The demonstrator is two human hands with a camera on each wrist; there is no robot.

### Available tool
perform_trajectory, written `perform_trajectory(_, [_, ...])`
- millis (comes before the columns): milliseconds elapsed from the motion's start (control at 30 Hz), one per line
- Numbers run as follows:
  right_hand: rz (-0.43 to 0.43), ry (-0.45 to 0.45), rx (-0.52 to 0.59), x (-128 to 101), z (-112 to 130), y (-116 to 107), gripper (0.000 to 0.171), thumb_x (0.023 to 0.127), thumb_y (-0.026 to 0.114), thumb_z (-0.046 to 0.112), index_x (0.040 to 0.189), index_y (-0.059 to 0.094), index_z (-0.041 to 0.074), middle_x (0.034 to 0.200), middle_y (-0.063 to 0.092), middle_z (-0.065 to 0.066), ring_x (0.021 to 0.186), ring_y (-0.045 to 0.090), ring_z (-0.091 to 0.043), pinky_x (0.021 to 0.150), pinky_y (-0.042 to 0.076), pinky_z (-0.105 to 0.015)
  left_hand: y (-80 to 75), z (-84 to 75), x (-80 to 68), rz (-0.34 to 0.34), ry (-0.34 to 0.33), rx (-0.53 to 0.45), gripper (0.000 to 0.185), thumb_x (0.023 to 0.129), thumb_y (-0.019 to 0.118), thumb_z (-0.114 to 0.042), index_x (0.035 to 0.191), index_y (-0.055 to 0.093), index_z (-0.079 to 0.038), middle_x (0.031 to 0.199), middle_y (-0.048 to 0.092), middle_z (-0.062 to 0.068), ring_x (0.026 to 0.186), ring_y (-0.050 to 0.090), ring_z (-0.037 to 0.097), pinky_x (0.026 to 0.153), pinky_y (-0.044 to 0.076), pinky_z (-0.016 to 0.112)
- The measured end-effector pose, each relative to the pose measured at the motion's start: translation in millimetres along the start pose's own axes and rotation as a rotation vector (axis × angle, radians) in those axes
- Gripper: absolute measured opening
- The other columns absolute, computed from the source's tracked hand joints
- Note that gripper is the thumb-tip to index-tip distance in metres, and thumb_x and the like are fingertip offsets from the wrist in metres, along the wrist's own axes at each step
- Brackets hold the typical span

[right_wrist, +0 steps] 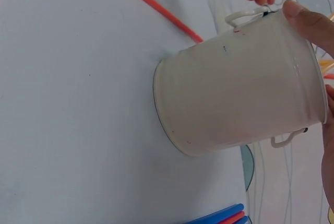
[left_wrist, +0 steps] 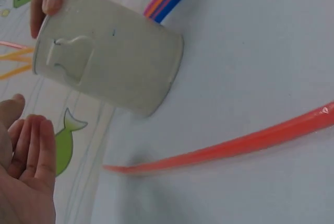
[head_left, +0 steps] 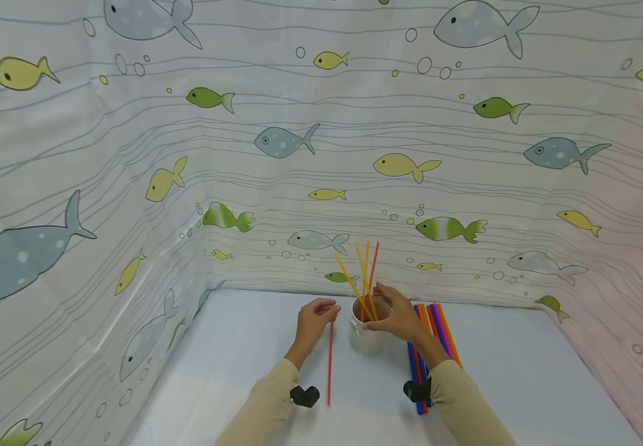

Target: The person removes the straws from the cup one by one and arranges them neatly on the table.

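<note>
Looks like a makeshift recording booth, not a real room. Fish-print curtain (head_left: 310, 142) hangs as backdrop on the left, far and right sides, boxing in a small pale blue tabletop (head_left: 522, 371). No furniture, walls or appliances visible beyond the cloth. Only props on the table: white cup (head_left: 367, 337) with straws (head_left: 366, 272) near the far edge, more straws lying flat. Staged tabletop setup, likely for data capture.
</note>
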State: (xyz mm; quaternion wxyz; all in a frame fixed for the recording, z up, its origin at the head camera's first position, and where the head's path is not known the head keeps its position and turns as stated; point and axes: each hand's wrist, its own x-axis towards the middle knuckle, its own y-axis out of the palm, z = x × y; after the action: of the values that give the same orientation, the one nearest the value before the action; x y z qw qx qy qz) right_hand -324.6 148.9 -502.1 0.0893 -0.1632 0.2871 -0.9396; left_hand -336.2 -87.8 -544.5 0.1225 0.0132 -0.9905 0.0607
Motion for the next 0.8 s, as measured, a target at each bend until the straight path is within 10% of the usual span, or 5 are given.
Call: perform_trajectory(800, [-0.004, -0.018, 0.017, 0.1, -1.3, 1.7, 0.107, 0.063, 0.093, 0.033, 0.149, 0.037, 0.004, 0.135, 0.054, -0.012, 0.127, 0.050, -0.028, 0.108, 0.039, -0.046, 25.3, -32.1, 23.2, 0.026, 0.061, 0.047, 0.025, 0.088, 0.074, -0.015, 0.110, 0.071, -0.003, 0.100, 0.073, 0.006, 0.092, 0.070, 0.018, 0.078, 0.057, 0.025])
